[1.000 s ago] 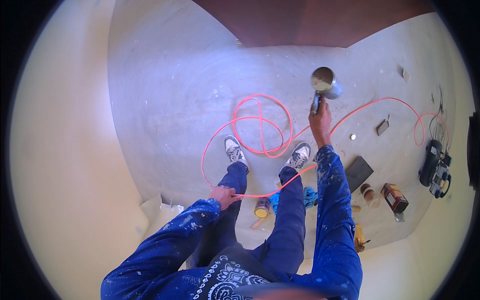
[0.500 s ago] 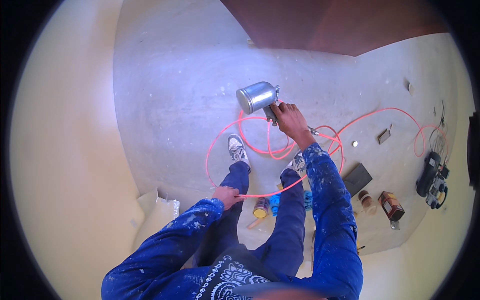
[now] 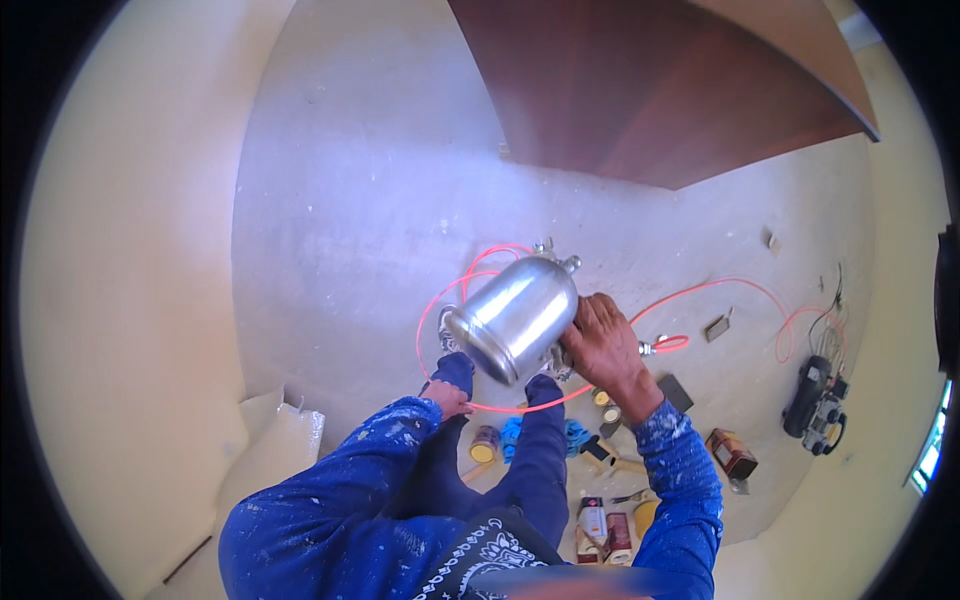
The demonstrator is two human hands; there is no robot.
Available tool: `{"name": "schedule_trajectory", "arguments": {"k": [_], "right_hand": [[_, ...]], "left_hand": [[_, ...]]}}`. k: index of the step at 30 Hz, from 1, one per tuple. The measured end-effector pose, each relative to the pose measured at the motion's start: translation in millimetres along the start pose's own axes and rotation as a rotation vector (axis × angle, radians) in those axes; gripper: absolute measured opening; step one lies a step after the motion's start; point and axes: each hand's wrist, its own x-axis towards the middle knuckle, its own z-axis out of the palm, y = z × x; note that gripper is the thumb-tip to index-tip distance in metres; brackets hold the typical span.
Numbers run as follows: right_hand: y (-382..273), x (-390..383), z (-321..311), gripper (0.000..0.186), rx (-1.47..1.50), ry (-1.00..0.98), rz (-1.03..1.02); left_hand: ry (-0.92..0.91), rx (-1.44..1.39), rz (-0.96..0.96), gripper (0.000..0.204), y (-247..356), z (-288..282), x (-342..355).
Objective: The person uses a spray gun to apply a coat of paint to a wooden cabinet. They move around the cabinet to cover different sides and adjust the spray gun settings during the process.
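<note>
My right hand [image 3: 606, 345] is closed around the grip of a spray gun [image 3: 520, 312], whose big silver cup is raised and tilted toward the lower left. The gun's handle is mostly hidden behind the cup and my fingers. A hose fitting [image 3: 648, 349] sits at my right wrist, with a loop of pinkish-red air hose [image 3: 540, 406] beside it. Lower and to the left, my left hand [image 3: 448, 398] grips that same hose in front of my left leg. More of the hose curls behind the cup.
A dark reddish-brown wooden panel [image 3: 640, 95] rises ahead. At right stands a black air compressor [image 3: 812, 400], the hose running toward it. Around my feet are a yellow-lidded can [image 3: 484, 446], blue cloth [image 3: 512, 436], a brown-red tin [image 3: 732, 454] and several containers. Walls flank both sides.
My right hand has brought the spray gun nearer and lower, so its cup looks larger. The view has shifted, showing more of the wooden panel. My left hand still holds the hose.
</note>
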Motion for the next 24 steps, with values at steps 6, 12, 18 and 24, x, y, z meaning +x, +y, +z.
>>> {"name": "schedule_trajectory", "arguments": {"k": [6, 12, 18, 24], "right_hand": [[-51.3, 6.2, -95.3, 0.033, 0.078, 0.094, 0.002], [-57.1, -2.5, -108.5, 0.035, -0.031, 0.112, 0.006], [-28.2, -22.2, -57.7, 0.034, -0.090, -0.005, 0.015], [13.0, -44.5, 34.0, 0.033, -0.088, -0.070, 0.087]], "left_hand": [[-0.287, -0.043, -0.080, 0.060, 40.5, -17.3, -10.4], [-0.288, -0.109, -0.098, 0.068, 64.0, -14.6, -33.6], [-0.294, -0.123, -0.124, 0.070, 68.0, -3.5, -36.0], [-0.305, -0.109, -0.112, 0.073, 75.5, -4.9, -37.1]]}}
